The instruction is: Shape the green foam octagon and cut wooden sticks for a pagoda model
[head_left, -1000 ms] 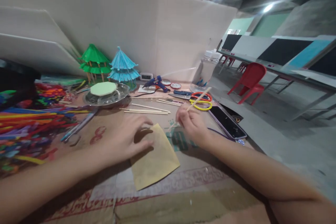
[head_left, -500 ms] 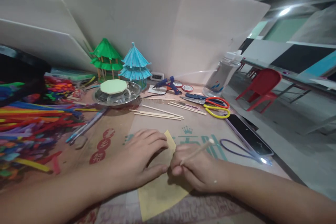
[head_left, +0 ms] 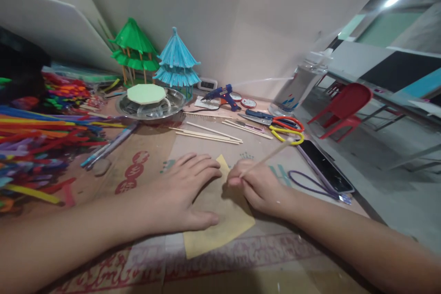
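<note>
A sheet of yellow paper, perhaps sandpaper (head_left: pixel 223 229), lies at a slant on the cardboard-covered table in front of me. My left hand (head_left: pixel 193 188) rests flat on its left side, fingers spread and thumb stretched out. On the sheet's right edge, my right hand (head_left: pixel 258 188) is closed around a thin wooden stick (head_left: pixel 267 158). One end of the stick points up and right; its lower end is hidden in my fingers. More wooden sticks (head_left: pixel 208 136) lie beyond my hands.
Colourful pipe cleaners (head_left: pixel 34 142) are heaped at left. Behind stand a green pagoda model (head_left: pixel 134 39), a blue one (head_left: pixel 176 55), a metal plate (head_left: pixel 120 108) and a glue gun (head_left: pixel 222 96). Scissors (head_left: pixel 287 124), a phone (head_left: pixel 325 165) and a water bottle (head_left: pixel 298 85) are at right.
My right hand has slid with the stick up the sheet, away from my left thumb. The left hand stays on the paper. The whole view has tilted slightly downward.
</note>
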Action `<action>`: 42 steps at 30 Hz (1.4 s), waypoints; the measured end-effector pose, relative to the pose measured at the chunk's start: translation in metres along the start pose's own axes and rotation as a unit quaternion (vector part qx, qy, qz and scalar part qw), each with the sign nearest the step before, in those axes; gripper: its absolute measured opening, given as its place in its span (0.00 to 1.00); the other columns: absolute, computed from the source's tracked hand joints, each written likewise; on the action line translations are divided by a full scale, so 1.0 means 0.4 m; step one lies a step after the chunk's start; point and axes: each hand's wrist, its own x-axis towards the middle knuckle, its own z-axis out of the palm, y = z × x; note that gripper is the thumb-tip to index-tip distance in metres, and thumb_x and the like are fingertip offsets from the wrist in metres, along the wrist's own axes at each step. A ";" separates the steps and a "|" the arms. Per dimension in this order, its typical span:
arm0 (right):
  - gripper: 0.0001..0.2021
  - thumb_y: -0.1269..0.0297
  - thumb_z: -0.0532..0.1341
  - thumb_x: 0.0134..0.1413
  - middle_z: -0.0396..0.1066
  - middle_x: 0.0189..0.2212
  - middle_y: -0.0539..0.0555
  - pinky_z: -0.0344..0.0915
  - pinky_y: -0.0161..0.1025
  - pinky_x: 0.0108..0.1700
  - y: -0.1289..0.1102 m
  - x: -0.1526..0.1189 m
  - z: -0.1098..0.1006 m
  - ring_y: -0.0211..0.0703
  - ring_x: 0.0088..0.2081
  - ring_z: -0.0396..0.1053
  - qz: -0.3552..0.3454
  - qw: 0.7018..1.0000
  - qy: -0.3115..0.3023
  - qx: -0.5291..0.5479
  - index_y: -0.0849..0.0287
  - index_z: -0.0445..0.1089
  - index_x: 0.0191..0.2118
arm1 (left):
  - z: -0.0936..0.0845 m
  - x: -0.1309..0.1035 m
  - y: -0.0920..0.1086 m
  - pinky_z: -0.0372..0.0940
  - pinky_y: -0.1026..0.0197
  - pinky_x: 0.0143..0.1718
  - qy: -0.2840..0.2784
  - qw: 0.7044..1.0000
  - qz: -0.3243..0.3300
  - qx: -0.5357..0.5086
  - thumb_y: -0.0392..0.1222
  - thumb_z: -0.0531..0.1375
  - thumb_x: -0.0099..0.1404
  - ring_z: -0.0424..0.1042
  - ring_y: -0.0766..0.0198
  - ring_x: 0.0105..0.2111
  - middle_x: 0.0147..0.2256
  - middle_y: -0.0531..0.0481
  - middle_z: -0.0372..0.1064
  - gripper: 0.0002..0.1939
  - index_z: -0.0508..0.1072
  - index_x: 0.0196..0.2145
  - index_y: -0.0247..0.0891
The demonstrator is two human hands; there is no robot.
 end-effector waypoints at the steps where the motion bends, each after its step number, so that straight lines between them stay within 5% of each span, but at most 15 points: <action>1: 0.15 0.64 0.50 0.70 0.77 0.31 0.55 0.67 0.39 0.41 -0.004 0.000 0.001 0.42 0.34 0.72 -0.008 1.000 -0.011 0.022 0.59 0.70 0.34 | 0.002 0.000 -0.002 0.53 0.36 0.65 0.002 1.000 0.002 -0.002 0.59 0.66 0.58 0.60 0.40 0.63 0.61 0.38 0.64 0.37 0.68 0.59 0.37; 8: 0.16 0.64 0.49 0.70 0.74 0.27 0.54 0.65 0.42 0.41 0.002 0.009 0.002 0.43 0.32 0.69 -0.043 0.997 -0.016 -0.054 0.59 0.69 0.34 | 0.001 0.004 -0.003 0.53 0.38 0.64 0.005 1.000 0.011 0.011 0.59 0.66 0.58 0.61 0.40 0.62 0.60 0.38 0.65 0.35 0.68 0.58 0.36; 13: 0.15 0.64 0.49 0.70 0.73 0.27 0.52 0.65 0.42 0.43 -0.009 0.006 0.004 0.41 0.32 0.68 -0.098 0.994 -0.038 0.016 0.58 0.69 0.34 | 0.004 0.000 -0.008 0.52 0.39 0.65 0.010 1.000 0.009 0.008 0.60 0.64 0.60 0.60 0.43 0.63 0.62 0.41 0.63 0.35 0.67 0.59 0.37; 17: 0.16 0.64 0.48 0.70 0.71 0.25 0.52 0.64 0.43 0.43 -0.011 0.007 0.005 0.41 0.30 0.67 -0.079 0.996 -0.013 -0.050 0.58 0.68 0.33 | 0.009 -0.001 -0.010 0.54 0.38 0.64 0.017 1.000 0.010 0.011 0.60 0.64 0.60 0.61 0.41 0.62 0.61 0.40 0.64 0.35 0.68 0.59 0.38; 22: 0.14 0.65 0.49 0.69 0.71 0.26 0.50 0.64 0.43 0.48 -0.013 0.002 0.008 0.40 0.31 0.67 -0.103 0.993 -0.044 0.024 0.58 0.69 0.34 | 0.009 0.001 -0.011 0.53 0.39 0.65 0.013 1.000 0.007 0.010 0.60 0.65 0.60 0.60 0.42 0.63 0.62 0.40 0.63 0.37 0.66 0.60 0.37; 27: 0.16 0.66 0.48 0.70 0.73 0.27 0.52 0.63 0.45 0.47 -0.002 0.004 0.004 0.41 0.31 0.68 -0.047 0.998 -0.019 -0.029 0.58 0.69 0.33 | 0.007 -0.001 -0.010 0.54 0.38 0.63 0.003 1.000 0.003 0.017 0.62 0.63 0.61 0.60 0.41 0.62 0.62 0.39 0.63 0.37 0.67 0.59 0.36; 31: 0.14 0.65 0.50 0.69 0.75 0.28 0.50 0.63 0.43 0.50 -0.006 0.003 0.003 0.39 0.32 0.69 -0.093 0.994 -0.049 0.032 0.58 0.69 0.34 | 0.007 0.000 -0.011 0.54 0.40 0.64 0.009 1.000 0.009 0.019 0.61 0.64 0.61 0.60 0.43 0.62 0.62 0.40 0.63 0.36 0.67 0.60 0.37; 42: 0.15 0.65 0.49 0.69 0.74 0.26 0.50 0.63 0.43 0.48 -0.012 0.000 0.000 0.38 0.30 0.69 -0.097 0.994 -0.046 -0.011 0.57 0.69 0.33 | 0.009 0.000 -0.013 0.53 0.41 0.64 0.011 1.000 0.006 0.023 0.61 0.63 0.61 0.60 0.44 0.62 0.62 0.41 0.63 0.35 0.67 0.59 0.37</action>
